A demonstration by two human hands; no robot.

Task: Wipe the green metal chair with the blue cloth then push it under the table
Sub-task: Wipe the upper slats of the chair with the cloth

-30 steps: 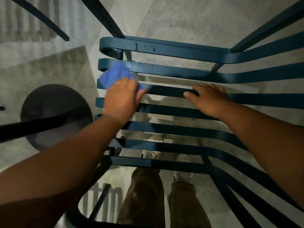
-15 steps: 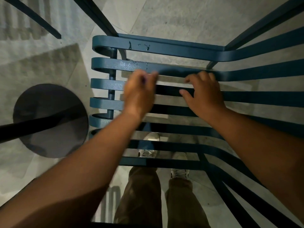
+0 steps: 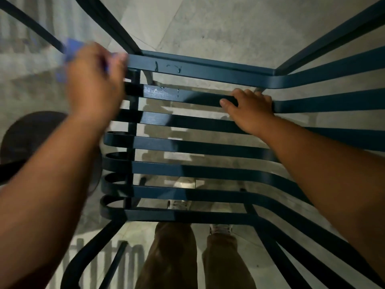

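The green metal chair (image 3: 208, 147) fills the view from above, its flat slats running left to right. My left hand (image 3: 93, 82), blurred by motion, is at the left end of the far slats and is closed on the blue cloth (image 3: 69, 52), which sticks out beyond my fingers. My right hand (image 3: 249, 107) rests on the second and third slats at the right, fingers curled over a slat edge. Small wet marks show on the far slats.
A dark round table base (image 3: 31, 142) lies on the pale tiled floor at the left, with a dark bar crossing it. My legs and light shoes (image 3: 183, 192) show through the slats below. Dark chair legs (image 3: 108, 24) slant away at the top.
My left hand swept with the cloth from the middle slats back to the far left corner of the seat. My right hand shifted right and slightly farther along the slats.
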